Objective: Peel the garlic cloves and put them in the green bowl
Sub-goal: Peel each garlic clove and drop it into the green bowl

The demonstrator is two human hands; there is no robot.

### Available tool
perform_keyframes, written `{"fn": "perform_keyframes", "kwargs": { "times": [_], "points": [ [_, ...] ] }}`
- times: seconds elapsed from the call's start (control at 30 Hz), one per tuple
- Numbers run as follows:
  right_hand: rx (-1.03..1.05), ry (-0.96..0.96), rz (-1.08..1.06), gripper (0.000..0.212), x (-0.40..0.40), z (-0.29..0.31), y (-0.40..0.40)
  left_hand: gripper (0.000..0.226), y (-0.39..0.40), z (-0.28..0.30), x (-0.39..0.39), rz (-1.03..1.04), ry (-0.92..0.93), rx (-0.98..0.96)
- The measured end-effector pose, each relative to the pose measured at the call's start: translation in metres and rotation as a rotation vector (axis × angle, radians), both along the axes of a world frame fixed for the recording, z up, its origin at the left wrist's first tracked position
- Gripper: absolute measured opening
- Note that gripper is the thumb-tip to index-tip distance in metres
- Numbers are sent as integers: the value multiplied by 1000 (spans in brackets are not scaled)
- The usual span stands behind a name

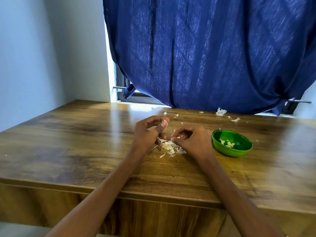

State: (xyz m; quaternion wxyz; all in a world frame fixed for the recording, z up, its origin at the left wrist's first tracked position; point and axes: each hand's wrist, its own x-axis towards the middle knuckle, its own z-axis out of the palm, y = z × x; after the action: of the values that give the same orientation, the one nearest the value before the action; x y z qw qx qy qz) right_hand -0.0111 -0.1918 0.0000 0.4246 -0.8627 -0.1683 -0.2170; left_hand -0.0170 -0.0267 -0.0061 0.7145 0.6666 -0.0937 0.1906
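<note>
My left hand [150, 132] hovers over the wooden table [68, 142] and pinches a thin strip of garlic skin [165, 121] between thumb and forefinger. Just to its right, my right hand [191, 141] has its fingers curled and pinches a small garlic piece [174, 136] with skin on it; how much of a clove is inside I cannot tell. Below both hands lies a heap of white garlic peel [171, 148]. The green bowl [222, 147] stands to the right of my right hand and holds several peeled cloves [229, 144].
More peel scraps [221, 112] lie at the table's far edge under a blue curtain [205, 57] that hangs over the window. A pale wall closes the left side. The table's front edge runs across below my forearms.
</note>
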Motion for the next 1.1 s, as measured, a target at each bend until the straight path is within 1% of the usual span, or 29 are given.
{"fn": "perform_keyframes", "kwargs": {
  "times": [0.1, 0.17, 0.2, 0.27, 0.37, 0.47, 0.63, 0.8, 0.9, 0.97, 1.1],
  "points": [
    [71, -32, 87, 25, 0, 2, 2, 15, -1, 1, -1, 14, -3, 14],
    [43, -28, 126, 34, 0, 3, 4, 14, -1, 2, -1, 31, 4, 7],
    [23, -32, 126, 35, 1, 3, 4, 13, -1, 2, 0, 37, 7, 2],
    [39, -58, 105, 29, 2, 3, 4, 10, 0, 3, 0, 45, 10, -2],
    [142, -114, 102, 17, 1, 3, 5, 9, 1, 2, 1, 50, -4, 15],
    [225, -165, 137, 19, -3, 4, 7, 8, 1, 1, 1, 32, -30, 27],
    [256, -143, 147, 15, -2, 3, 8, 8, -1, 2, 0, 63, -65, 73],
    [345, -96, 138, 11, -1, 1, 7, 9, -2, 1, -2, 131, -169, 165],
    [391, -74, 144, 10, 0, 1, 7, 15, -3, -1, -2, 142, -232, 201],
    [402, -67, 147, 13, -1, 2, 7, 19, -3, -1, -2, 162, -279, 237],
    [403, -55, 157, 14, -2, 3, 7, 19, -5, 1, -4, 251, -356, 313]
  ]
}}
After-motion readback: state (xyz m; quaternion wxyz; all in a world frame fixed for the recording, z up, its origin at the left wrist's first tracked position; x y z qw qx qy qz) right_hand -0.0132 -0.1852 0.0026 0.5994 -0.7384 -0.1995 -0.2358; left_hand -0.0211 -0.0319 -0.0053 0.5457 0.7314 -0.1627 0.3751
